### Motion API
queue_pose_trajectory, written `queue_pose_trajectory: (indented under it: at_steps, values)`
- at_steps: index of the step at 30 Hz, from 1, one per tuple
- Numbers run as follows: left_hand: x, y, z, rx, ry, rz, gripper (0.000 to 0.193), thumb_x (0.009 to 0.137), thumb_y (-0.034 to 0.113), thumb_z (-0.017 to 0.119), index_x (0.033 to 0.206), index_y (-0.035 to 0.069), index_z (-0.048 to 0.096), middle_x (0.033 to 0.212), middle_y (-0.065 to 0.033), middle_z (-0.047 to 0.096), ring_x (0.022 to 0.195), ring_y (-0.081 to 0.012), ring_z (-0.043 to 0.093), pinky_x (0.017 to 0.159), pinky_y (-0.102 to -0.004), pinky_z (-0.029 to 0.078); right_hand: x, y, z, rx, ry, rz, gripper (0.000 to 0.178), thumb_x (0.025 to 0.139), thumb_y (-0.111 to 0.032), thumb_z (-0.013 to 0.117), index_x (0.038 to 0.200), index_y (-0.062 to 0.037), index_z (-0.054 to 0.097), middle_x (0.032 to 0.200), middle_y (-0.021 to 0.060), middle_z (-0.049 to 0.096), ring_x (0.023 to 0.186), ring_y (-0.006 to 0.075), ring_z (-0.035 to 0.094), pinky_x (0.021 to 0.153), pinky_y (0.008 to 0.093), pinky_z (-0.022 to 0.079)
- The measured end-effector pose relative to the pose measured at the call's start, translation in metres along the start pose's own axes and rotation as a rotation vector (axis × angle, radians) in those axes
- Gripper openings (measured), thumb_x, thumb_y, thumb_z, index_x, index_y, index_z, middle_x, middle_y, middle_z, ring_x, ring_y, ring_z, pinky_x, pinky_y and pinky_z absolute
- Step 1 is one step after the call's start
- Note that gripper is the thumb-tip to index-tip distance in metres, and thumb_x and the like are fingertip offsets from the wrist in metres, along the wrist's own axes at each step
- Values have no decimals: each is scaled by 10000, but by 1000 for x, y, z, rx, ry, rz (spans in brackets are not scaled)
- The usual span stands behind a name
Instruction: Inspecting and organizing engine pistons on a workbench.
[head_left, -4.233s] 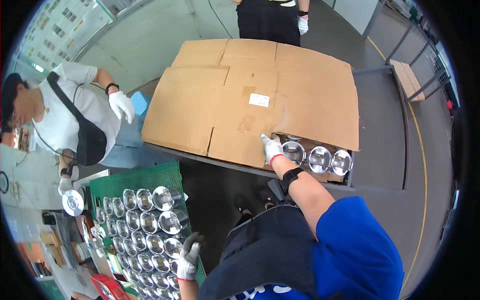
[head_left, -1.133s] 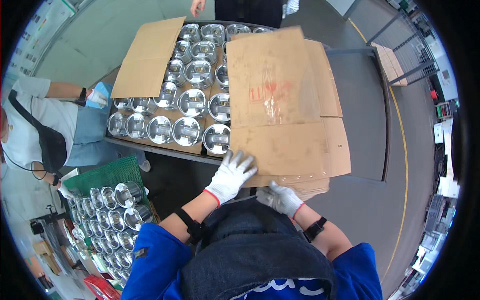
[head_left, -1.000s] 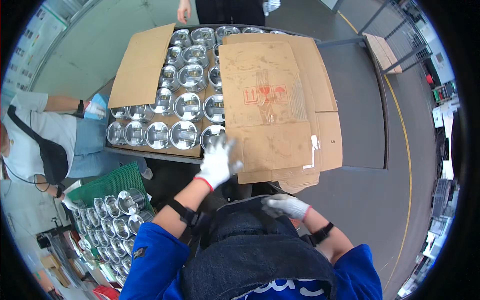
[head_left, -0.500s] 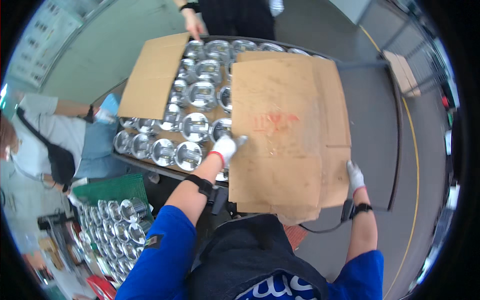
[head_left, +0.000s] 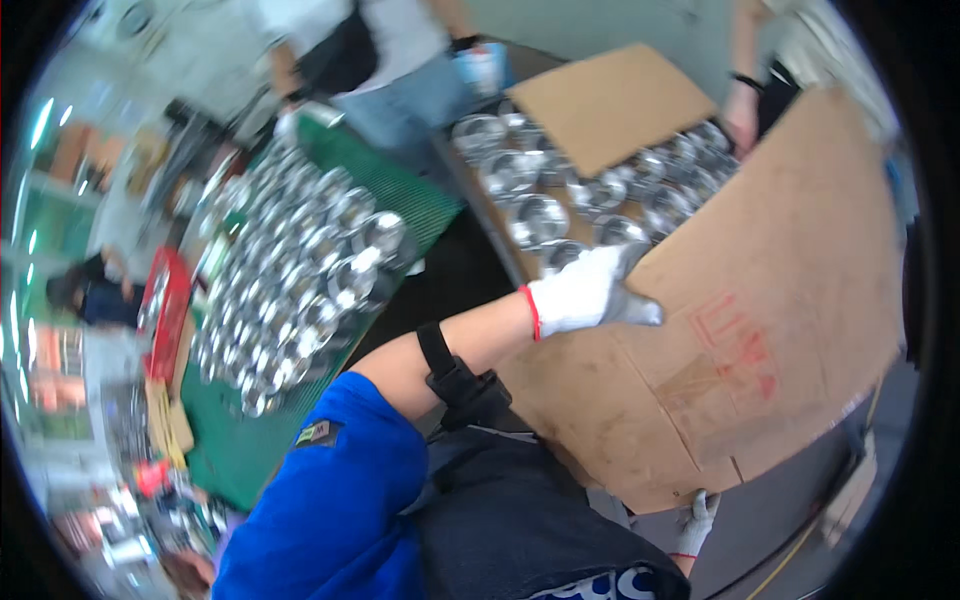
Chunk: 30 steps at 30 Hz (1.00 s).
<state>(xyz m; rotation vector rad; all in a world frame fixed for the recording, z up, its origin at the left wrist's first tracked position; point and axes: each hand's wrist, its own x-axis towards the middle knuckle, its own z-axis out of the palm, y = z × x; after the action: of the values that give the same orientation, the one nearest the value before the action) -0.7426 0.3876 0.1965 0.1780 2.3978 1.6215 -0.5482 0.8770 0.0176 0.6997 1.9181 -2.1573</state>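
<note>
A large brown cardboard sheet (head_left: pixel 720 330) with faint red marks fills the right of the view, tilted and spanning both my hands. My left hand (head_left: pixel 590 288), in a white glove with grey fingertips, grips its left edge, thumb over the top face. At the near edge, my right hand (head_left: pixel 697 522) is closed around the cardboard, its fingers partly hidden. Beyond my left hand, shiny metal pistons (head_left: pixel 538 220) stand on a dark-edged cart, some covered by the large sheet. A smaller cardboard piece (head_left: pixel 612 100) rests over others.
To the left, a green mesh-topped table (head_left: pixel 228 445) carries many metal pistons (head_left: pixel 290 275). A person in a white top (head_left: pixel 405 45) stands behind it. Another person's bare hand (head_left: pixel 742 120) is at the cart's far side. A red tray (head_left: pixel 163 315) sits farther left.
My view has swung left, bringing the green table nearer the middle. The large sheet has come off its flat position and is tilted, with both hands still on it.
</note>
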Motion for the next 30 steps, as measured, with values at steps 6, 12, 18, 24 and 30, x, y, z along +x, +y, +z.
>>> queue_pose_trajectory:
  at_steps: [6,12,18,24,30]
  values:
    - [-201,27,-132,-160,239,-74,687,716,212,836,1259,-39,498,1134,-103,637,1024,-154,577,884,-307,482,26,-42,146,-144,-475,-62,693,817,-255,749,1347,18,394,1276,113,526,1155,217,498,1006,375,385]
    - [-449,40,-153,59,884,-251,698,694,223,843,1248,-41,511,1128,-104,640,1023,-165,583,905,-306,471,-27,-67,339,-472,-853,-87,551,856,-125,621,1334,26,391,1260,118,514,1122,209,486,1002,341,361]
    - [-642,67,-59,-11,1603,-299,599,710,151,802,1214,-36,537,1104,-76,646,954,-153,608,845,-318,499,-119,-19,537,-516,-1419,-237,554,849,-95,599,1350,31,400,1274,129,517,1165,220,482,1016,334,360]
    - [-708,134,138,43,2241,-807,628,683,183,783,1212,-37,526,1080,-94,642,934,-171,624,812,-325,512,-249,22,629,-939,-2043,-533,606,842,-163,643,1386,-50,402,1237,152,566,1154,228,539,1003,345,409]
    - [-680,162,291,253,2355,-1604,491,726,180,743,1132,-30,565,954,-100,678,836,-206,645,736,-340,514,-269,77,620,-1146,-2433,-380,548,848,-166,608,1361,-64,444,1200,159,613,1137,249,581,980,346,446]
